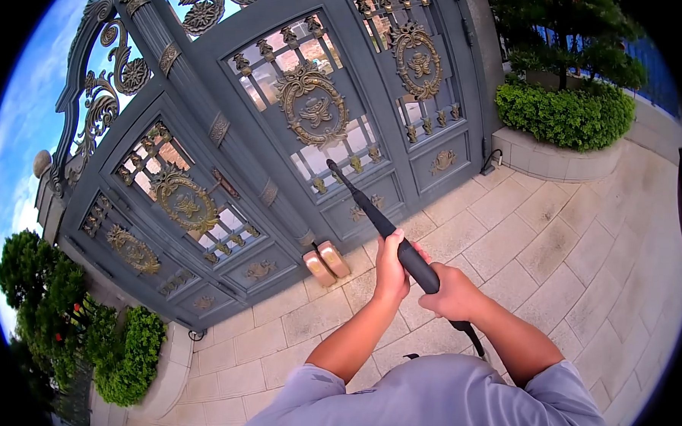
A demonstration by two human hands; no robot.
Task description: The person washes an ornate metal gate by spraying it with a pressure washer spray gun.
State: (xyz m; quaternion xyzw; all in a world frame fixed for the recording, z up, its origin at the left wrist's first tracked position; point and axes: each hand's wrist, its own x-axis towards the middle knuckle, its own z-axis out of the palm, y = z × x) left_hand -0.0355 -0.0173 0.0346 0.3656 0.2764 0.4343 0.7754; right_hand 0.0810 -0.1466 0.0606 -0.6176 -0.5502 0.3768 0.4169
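A black pressure washer wand slants up and away from my body, its nozzle tip in front of the lower part of a grey metal gate. My left hand is wrapped round the wand's thick middle. Closer to my body, my right hand grips its rear end. From below that hand a black hose runs down past my shirt. No spray shows at the nozzle. The gate carries gold oval ornaments and barred openings.
Two copper-coloured boxes stand on the stone paving at the gate's foot. A round hedge in a stone planter is at the right. Another hedge grows at the lower left.
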